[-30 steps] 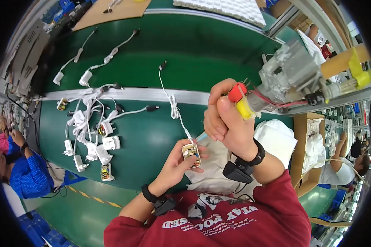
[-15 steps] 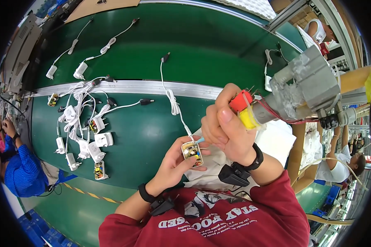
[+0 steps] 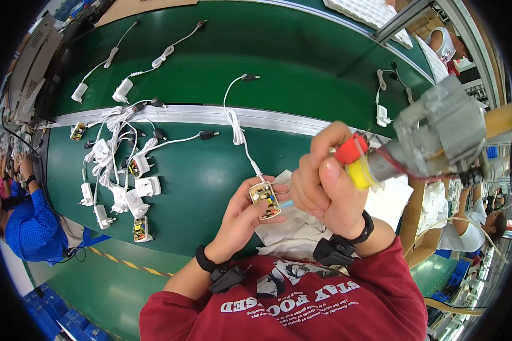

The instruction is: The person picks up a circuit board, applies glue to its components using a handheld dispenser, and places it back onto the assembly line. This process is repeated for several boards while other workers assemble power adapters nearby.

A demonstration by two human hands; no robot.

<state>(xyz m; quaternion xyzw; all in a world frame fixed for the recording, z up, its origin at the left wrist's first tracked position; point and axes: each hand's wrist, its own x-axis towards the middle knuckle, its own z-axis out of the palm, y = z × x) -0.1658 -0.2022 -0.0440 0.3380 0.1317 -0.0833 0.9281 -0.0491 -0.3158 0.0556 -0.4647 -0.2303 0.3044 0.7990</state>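
Pinching an opened white adapter casing between thumb and fingers, the left hand holds it just below the centre of the frame, its circuit board facing up. The right hand, right of centre, is closed around a handheld tool, fingers wrapped near its red part and yellow part. From under that fist a pale blue tip points left toward the casing's edge; whether it touches the board cannot be told. The tool's grey body extends toward the right edge.

A white cable runs up from the casing, bundled midway over the silver rail, to a dark plug on the green surface at upper centre. Below the hands lies pale cloth.

At left of centre, a tangled pile of white adapters and cables includes several with boards exposed, one open unit at its lower end. Two corded adapters lie at upper left, another adapter at upper right. A cardboard box stands at right, and a co-worker in blue sits at far left.
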